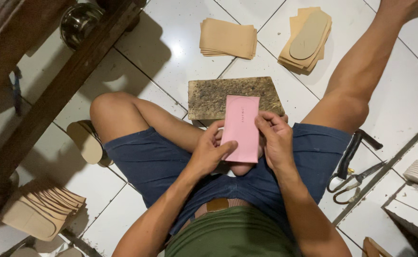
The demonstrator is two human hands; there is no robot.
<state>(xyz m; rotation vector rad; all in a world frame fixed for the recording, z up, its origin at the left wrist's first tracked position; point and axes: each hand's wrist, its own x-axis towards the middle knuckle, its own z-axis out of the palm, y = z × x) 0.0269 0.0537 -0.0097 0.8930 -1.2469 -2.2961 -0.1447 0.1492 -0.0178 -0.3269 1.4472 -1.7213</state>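
White tiles: glossy floor (180, 38), dark grout.
Centre: worn cutting board (209, 97).
Top: tan sheet stacks (228, 38).
Grip: left hand (209, 152) and right hand (275, 138) pinch pink sheet (241, 126).
Right edge: scissors (354, 181).

Head view — steeply down, close

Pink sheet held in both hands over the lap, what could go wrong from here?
1. Both hands, left hand and right hand, pinch the pink sheet only at its lower edges; the thin piece might bend or crease.
2. The scissors lie on the tile floor beside the right thigh; shifting the leg could catch the blades.
3. The tan stacks sit loosely piled; a moving foot might scatter them.
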